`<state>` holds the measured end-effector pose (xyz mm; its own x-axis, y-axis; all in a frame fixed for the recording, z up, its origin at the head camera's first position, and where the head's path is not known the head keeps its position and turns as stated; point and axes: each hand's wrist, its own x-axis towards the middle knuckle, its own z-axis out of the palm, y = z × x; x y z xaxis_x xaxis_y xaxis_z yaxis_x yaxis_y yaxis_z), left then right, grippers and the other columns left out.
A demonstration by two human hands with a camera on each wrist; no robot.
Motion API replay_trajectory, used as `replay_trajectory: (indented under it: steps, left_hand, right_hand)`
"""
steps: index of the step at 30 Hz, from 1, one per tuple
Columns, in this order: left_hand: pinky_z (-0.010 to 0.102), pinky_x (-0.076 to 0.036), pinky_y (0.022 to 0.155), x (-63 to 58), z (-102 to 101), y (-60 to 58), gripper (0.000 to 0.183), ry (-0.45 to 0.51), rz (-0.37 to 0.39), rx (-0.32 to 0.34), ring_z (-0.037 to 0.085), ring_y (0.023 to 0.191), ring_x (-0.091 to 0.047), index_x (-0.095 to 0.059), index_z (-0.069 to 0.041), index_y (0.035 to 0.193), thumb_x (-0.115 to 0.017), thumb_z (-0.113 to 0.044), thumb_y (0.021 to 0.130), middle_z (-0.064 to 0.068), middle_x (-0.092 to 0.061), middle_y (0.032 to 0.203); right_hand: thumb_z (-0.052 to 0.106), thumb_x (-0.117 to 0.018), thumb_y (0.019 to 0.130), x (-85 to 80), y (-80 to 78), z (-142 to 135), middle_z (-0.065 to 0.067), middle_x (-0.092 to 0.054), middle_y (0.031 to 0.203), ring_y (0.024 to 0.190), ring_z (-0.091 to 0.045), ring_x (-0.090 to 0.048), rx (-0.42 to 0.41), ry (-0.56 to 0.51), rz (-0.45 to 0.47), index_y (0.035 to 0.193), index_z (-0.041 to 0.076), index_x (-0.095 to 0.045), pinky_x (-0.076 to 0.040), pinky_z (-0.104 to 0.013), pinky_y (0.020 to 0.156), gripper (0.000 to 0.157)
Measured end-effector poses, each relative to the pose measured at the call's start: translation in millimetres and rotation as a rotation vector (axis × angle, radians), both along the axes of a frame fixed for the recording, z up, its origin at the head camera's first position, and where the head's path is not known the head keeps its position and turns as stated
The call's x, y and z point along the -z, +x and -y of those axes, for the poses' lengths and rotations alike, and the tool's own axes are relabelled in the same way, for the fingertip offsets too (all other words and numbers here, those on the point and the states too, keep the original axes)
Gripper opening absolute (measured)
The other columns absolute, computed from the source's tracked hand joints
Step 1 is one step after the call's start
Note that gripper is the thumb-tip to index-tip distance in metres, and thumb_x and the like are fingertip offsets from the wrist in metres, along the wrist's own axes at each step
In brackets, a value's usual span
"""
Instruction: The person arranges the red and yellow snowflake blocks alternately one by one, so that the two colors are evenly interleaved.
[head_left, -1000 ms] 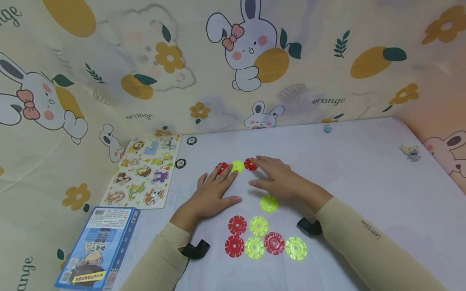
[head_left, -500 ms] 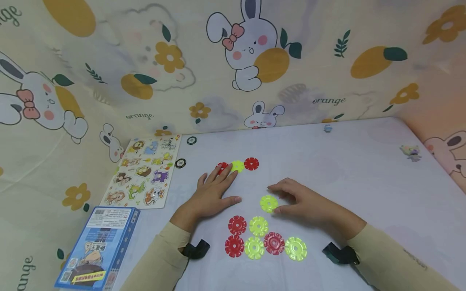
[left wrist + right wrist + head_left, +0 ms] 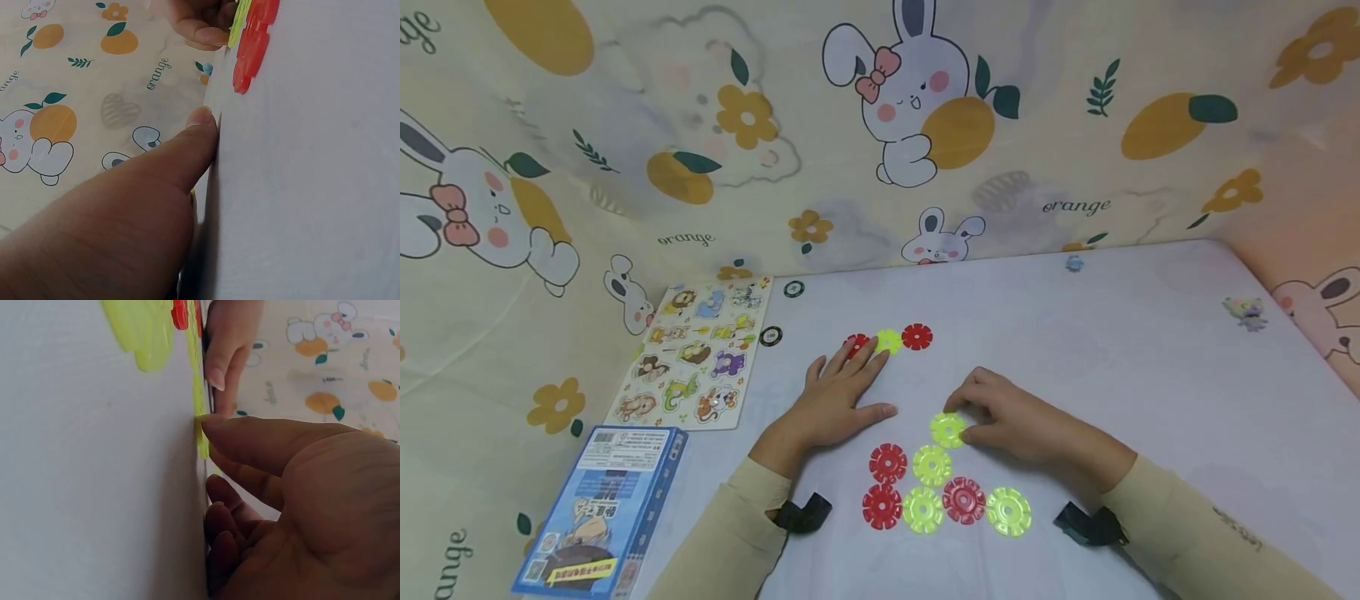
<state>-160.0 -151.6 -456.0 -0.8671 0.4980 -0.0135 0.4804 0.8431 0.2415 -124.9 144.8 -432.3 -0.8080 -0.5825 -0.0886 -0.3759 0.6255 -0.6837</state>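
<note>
With its thumb and index finger, my right hand [image 3: 1015, 421] pinches a yellow-green notched plastic disc [image 3: 947, 430] by its edge. In the right wrist view this disc [image 3: 202, 445] lies edge-on at the white surface, the thumb against it. My left hand [image 3: 827, 408] rests palm down, fingers spread, its fingertips over a red notched disc [image 3: 855, 343] and at a yellow-green disc [image 3: 889, 341]. To their right lies another red disc [image 3: 917, 337]. Nearer me are two rows of discs, red [image 3: 887, 463] and yellow-green [image 3: 932, 465] above, red [image 3: 964, 500] and yellow-green [image 3: 1008, 512] below.
A sheet of animal pictures [image 3: 696, 354] lies at the back left, with a blue box [image 3: 598, 508] nearer. Two small black round pieces [image 3: 771, 336] sit beside the sheet. Small figures [image 3: 1245, 313] lie at the far right. A rabbit-print cloth [image 3: 850, 225] stands behind the table.
My right hand has come back from the far red disc to the single yellow-green disc, gripped it and shifted it slightly toward me and left. The left hand has stayed in place.
</note>
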Motion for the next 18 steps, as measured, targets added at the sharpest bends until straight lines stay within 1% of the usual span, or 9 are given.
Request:
replay_trajectory:
  steps: [3, 5, 8, 11, 16, 18]
  left_hand:
    - [0.061, -0.004, 0.106, -0.4, 0, 0.3, 0.085, -0.002, -0.003, 0.000, 0.024, 0.144, 0.001, -0.020, -0.032, 0.153, -0.036, -0.078, 0.084, -0.007, -0.008, 0.159]
    - [0.061, -0.005, 0.106, -0.6, 0, 0.4, 0.085, -0.007, -0.002, -0.001, 0.024, 0.144, 0.001, -0.020, -0.032, 0.153, -0.036, -0.078, 0.084, -0.007, -0.008, 0.159]
    - [0.061, -0.005, 0.106, -1.1, 0, 0.7, 0.084, -0.008, 0.001, -0.002, 0.024, 0.144, 0.000, -0.020, -0.032, 0.153, -0.037, -0.077, 0.084, -0.007, -0.008, 0.159]
    - [0.061, -0.004, 0.106, -1.8, 0, 1.1, 0.084, -0.004, 0.002, 0.002, 0.024, 0.144, 0.000, -0.021, -0.032, 0.153, -0.038, -0.076, 0.084, -0.007, -0.009, 0.159]
    - [0.061, -0.004, 0.107, -2.7, -1, 1.3, 0.084, -0.007, -0.002, 0.002, 0.024, 0.144, 0.000, -0.021, -0.032, 0.153, -0.038, -0.076, 0.084, -0.006, -0.009, 0.159]
    - [0.061, -0.004, 0.107, -2.5, -1, 1.1, 0.085, -0.011, -0.004, 0.001, 0.024, 0.144, 0.000, -0.021, -0.032, 0.153, -0.038, -0.077, 0.084, -0.006, -0.009, 0.159]
  right_hand:
    - [0.021, -0.078, 0.081, -0.6, -0.5, 1, 0.009, -0.051, 0.107, 0.100, -0.012, -0.047, 0.016, -0.016, 0.028, 0.109, 0.024, -0.059, -0.046, -0.032, 0.086, 0.034]
    - [0.021, -0.079, 0.081, -1.2, -1.6, 1, 0.007, -0.055, 0.102, 0.097, -0.014, -0.050, 0.056, -0.048, 0.080, 0.105, 0.025, -0.057, -0.047, -0.034, 0.084, 0.032]
    - [0.020, -0.077, 0.083, -1.1, -7.9, -1, 0.003, -0.060, 0.093, 0.089, -0.018, -0.054, 0.134, -0.129, 0.153, 0.100, 0.025, -0.057, -0.049, -0.034, 0.077, 0.026]
    - [0.018, -0.072, 0.087, -0.3, -20.8, -6, -0.002, -0.060, 0.091, 0.086, -0.022, -0.056, 0.230, -0.216, 0.188, 0.102, 0.022, -0.058, -0.051, -0.034, 0.072, 0.021]
    - [0.012, -0.064, 0.093, 5.9, -48.8, -11, -0.014, -0.055, 0.097, 0.080, -0.028, -0.061, 0.422, -0.378, 0.242, 0.114, 0.013, -0.053, -0.054, -0.036, 0.065, 0.024]
    - [0.009, -0.061, 0.094, 8.6, -58.4, -11, -0.017, -0.053, 0.099, 0.079, -0.029, -0.063, 0.479, -0.433, 0.258, 0.117, 0.010, -0.051, -0.055, -0.035, 0.065, 0.025]
